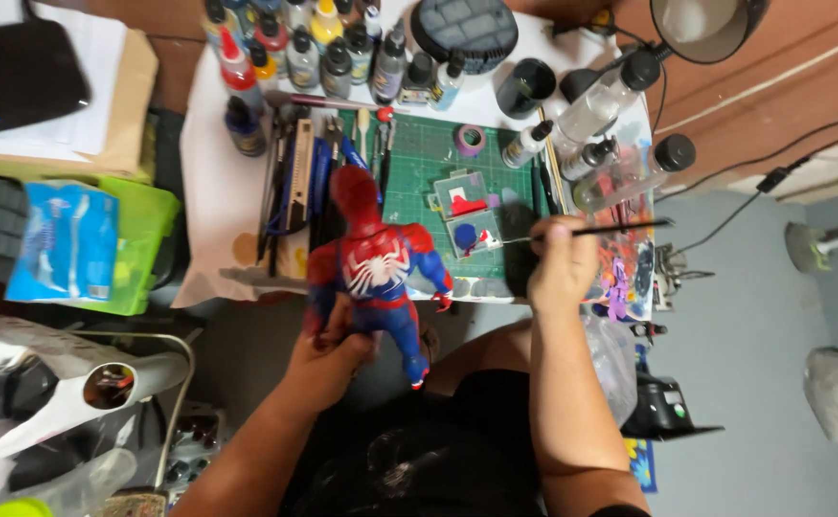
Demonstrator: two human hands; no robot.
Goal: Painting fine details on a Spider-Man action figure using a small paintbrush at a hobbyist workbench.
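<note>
Head view, looking down: the left hand (328, 359) is gripping a red and blue superhero figure (376, 268) by its legs, holding it over the near edge of the desk (213, 191). The right hand (561, 263) is pinching a thin paintbrush (596, 230), its tip lying beside small paint palettes (467, 215) on a green cutting mat (429, 163). Paint bottles (304, 48) are standing along the desk's far side

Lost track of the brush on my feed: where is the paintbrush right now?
In the head view, the paintbrush is in the right hand, right of centre, lying level over the green cutting mat beside the small paint palette.
</note>
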